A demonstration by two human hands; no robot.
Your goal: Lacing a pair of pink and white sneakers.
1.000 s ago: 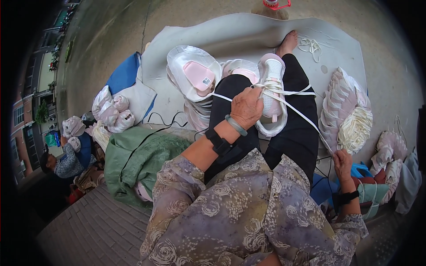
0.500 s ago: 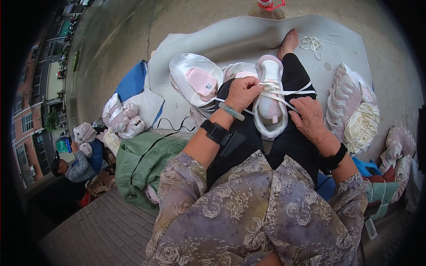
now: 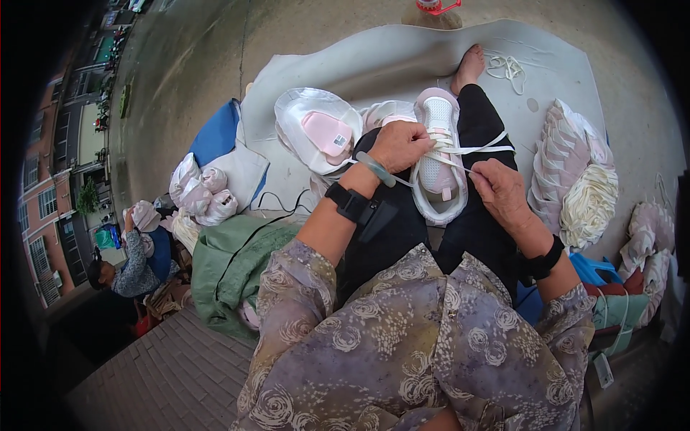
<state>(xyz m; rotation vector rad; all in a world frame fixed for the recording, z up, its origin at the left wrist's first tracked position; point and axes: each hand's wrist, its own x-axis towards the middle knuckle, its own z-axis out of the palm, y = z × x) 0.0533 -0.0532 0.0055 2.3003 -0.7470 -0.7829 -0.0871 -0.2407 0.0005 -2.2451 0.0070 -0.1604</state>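
The left hand [image 3: 404, 146] is closed over the lace [image 3: 480, 151] at the upper part of a white-and-pink shoe [image 3: 438, 154], just right of frame centre. The right hand [image 3: 502, 190] pinches the same lace at the shoe's right side, fingers curled shut on it. The shoe lies sole-down along the person's lap, toe toward the top of the frame, and the lace runs from it rightward across the black trouser leg. A dark band sits on each wrist, and a pale bangle on the left.

Left of the shoe lies an upper [image 3: 318, 129], white with a pink inner patch, with more pale pieces beside it. At the right of the frame stands a stack [image 3: 575, 179] of shoe parts, white and pinkish, and further pieces lie at the far right edge. A loose bundle of laces [image 3: 507, 67] lies near the top, just beside the bare foot [image 3: 471, 65].

All this rests on a grey mat [image 3: 374, 61] spread over concrete ground. A green cloth [image 3: 230, 266] lies at centre left with a thin dark cord across it, and a blue sheet [image 3: 215, 136] shows above it. Paving bricks fill the lower left. Another person [image 3: 129, 262] sits at the left edge, with buildings bent along the rim behind.

The shoe's heel is covered by the hands, and a red thing at the top edge is cut off.
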